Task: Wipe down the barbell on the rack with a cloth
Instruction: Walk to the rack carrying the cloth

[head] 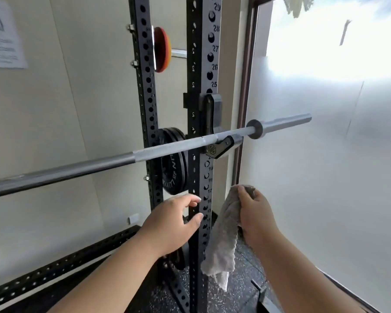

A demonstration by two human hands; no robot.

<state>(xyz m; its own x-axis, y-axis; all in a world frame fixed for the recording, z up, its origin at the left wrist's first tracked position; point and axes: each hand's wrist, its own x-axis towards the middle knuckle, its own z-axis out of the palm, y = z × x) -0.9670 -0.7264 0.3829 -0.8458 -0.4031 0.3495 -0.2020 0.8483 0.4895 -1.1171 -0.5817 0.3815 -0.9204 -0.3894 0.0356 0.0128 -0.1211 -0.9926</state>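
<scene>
Both hands below barbell (99, 164): left hand (172, 220) slack, right hand (255, 213) around cloth (221, 240).

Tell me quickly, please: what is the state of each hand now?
Left hand: open, fingers relaxed, holding nothing.
Right hand: closed on the grey cloth, below the barbell, not touching it.

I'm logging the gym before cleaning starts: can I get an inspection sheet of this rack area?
Surface: speckled black rubber floor.
Job's things: long grey steel barbell rests on black hook of black perforated steel rack; crumpled grey cloth hangs below the bar, apart from it.
Clutter: nothing seen.
Hands: right hand grips the cloth; left hand open, empty.
Cables: nothing seen.
Surroundings: black weight plates on the rack; frosted window; paper wall notice.
</scene>
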